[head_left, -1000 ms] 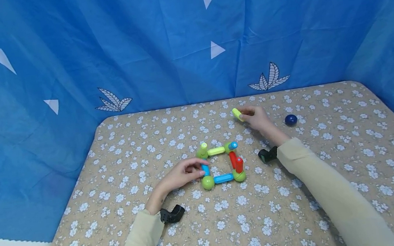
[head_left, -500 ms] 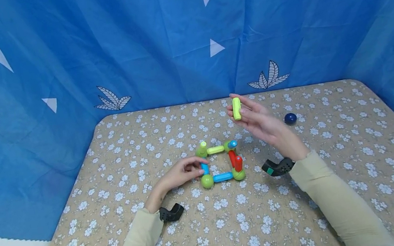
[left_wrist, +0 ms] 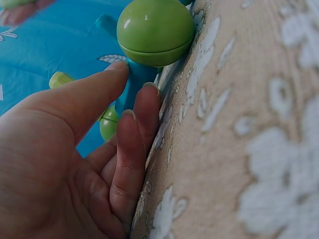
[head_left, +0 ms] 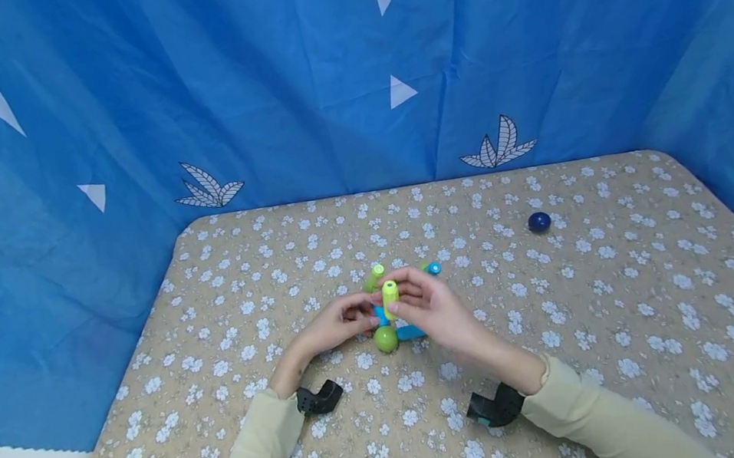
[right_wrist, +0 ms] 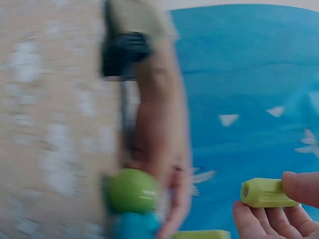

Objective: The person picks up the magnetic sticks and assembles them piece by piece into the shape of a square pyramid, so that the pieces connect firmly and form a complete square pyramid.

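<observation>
My left hand (head_left: 327,327) pinches a blue magnetic rod (left_wrist: 134,82) on the left side of a square frame lying on the table. The rod joins a green ball (head_left: 385,339) at the near left corner. Just above and behind that ball, my right hand (head_left: 444,315) holds a yellow-green rod (head_left: 390,299) upright between thumb and fingers. In the right wrist view, this rod (right_wrist: 266,193) shows its magnet end. A second blue rod (head_left: 410,332) runs right from the ball. My right hand hides the red rods and most of the frame's right side.
A dark blue ball (head_left: 539,222) lies at the back right. An upright yellow-green rod (head_left: 375,278) and an upright blue rod (head_left: 433,269) rise from the frame's far corners. The flowered tablecloth (head_left: 241,276) ends at a blue curtain (head_left: 319,73).
My right hand has brought the yellow-green rod from the back of the table down and left to the frame, turning it upright. My left hand keeps its hold on the blue rod.
</observation>
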### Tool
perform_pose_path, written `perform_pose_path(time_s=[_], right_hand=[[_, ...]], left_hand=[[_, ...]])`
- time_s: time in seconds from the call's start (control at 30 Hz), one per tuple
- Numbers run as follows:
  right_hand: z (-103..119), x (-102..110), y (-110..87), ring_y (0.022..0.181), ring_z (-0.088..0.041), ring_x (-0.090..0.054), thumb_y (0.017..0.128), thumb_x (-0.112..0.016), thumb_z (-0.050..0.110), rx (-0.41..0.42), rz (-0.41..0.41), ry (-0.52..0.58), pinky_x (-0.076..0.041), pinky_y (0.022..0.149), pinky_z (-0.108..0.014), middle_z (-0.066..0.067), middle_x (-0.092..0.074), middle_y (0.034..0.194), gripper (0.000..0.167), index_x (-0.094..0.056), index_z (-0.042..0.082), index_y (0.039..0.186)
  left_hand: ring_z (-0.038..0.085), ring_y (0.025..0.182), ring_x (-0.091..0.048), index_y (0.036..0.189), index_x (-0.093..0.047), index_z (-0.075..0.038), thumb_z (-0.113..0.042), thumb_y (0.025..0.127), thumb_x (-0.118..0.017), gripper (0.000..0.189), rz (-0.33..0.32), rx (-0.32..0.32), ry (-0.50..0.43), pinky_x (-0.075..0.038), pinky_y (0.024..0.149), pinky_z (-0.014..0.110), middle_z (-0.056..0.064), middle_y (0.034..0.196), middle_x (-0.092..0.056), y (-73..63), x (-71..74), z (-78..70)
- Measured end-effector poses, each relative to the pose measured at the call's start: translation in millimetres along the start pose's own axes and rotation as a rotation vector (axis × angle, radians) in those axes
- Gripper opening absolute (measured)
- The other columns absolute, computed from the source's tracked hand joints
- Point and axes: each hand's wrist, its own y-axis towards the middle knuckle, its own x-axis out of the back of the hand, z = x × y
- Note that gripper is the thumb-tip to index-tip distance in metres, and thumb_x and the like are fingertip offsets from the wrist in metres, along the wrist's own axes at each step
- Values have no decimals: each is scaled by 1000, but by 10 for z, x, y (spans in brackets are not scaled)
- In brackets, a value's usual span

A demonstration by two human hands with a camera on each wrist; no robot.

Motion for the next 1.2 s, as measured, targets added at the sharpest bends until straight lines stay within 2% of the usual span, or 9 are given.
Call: perform_pose_path(time_s=[0.1,0.27,0.5,0.7,0.9,1.0,1.07,1.13,1.2], right_hand=[[-178,-77,-23,109,-36,-54,90,-56,-7,13,7,-79,-46,89,-30,-23,-57,115,31,-48,-8,120],[-397,-124,-16,105,-34,-56,88,-57,-9,62,-6,-158,-47,87,-31,-21,-59,111,28,-51,-7,116],[-555,-146,-9,106,-27,-56,88,-58,-9,70,13,-214,-46,89,-31,-16,-57,113,23,-52,-2,108],[-561,-151,-1,107,-29,-56,87,-58,-11,67,-19,-211,-47,88,-30,-18,-58,112,28,-51,-2,113],[-533,-151,10,112,-30,-53,87,-59,-10,66,-45,-228,-45,90,-32,-22,-56,120,40,-48,-3,125],[-405,-105,-45,118,-28,-49,87,-61,-7,150,-38,-297,-40,95,-32,-19,-51,127,45,-46,-2,130],[-272,-20,-114,119,-27,-47,87,-62,-7,245,-55,-346,-39,97,-34,-18,-50,128,46,-47,-2,130],[-153,117,-184,116,-28,-50,86,-61,-9,326,-109,-373,-40,96,-34,-18,-53,124,41,-50,-5,125],[-112,285,-235,109,-28,-54,87,-59,-10,345,-202,-386,-43,93,-31,-18,-56,117,32,-53,-6,118]], left_hand=[[34,76,-59,117,-57,7,1,92,-57,26,6,16,-4,-51,67,38,15,90,-62,-32,-16,-112],[33,76,-60,120,-56,8,2,91,-57,29,0,5,-1,-51,67,37,9,91,-63,-23,-20,-123],[28,76,-60,124,-55,4,-1,92,-57,32,-20,24,-10,-51,66,34,10,93,-63,29,-3,152],[24,77,-61,124,-57,0,-8,92,-60,32,-15,6,-11,-52,69,34,8,95,-64,26,11,192],[21,76,-61,123,-57,2,-4,91,-60,32,-20,-21,2,-52,68,33,8,96,-62,22,16,201],[22,77,-59,123,-57,1,-7,92,-61,33,-10,-15,20,-51,67,32,8,95,-61,1,18,176],[23,79,-57,122,-58,-1,-10,92,-61,32,-14,-16,47,-50,66,32,8,95,-60,-29,28,134],[24,81,-55,122,-59,-3,-11,92,-61,31,-24,-15,63,-48,67,33,9,96,-58,-64,39,83],[24,86,-55,121,-60,-4,-12,92,-61,30,-37,-11,78,-48,70,34,8,100,-58,-90,45,16]])
